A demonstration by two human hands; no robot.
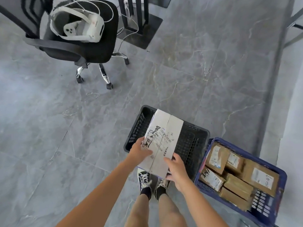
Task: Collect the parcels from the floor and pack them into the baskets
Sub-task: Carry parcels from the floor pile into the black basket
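both hands gripped the white parcel (161, 141) at its near end, the left hand (141, 151) on its left edge, the right hand (176, 170) at its near right corner. it hung over the black basket (193, 141), long axis pointing away, tilted across the basket.

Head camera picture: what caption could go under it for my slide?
Both hands, left and right, hold a white parcel over the black basket, beside a blue basket of brown parcels.
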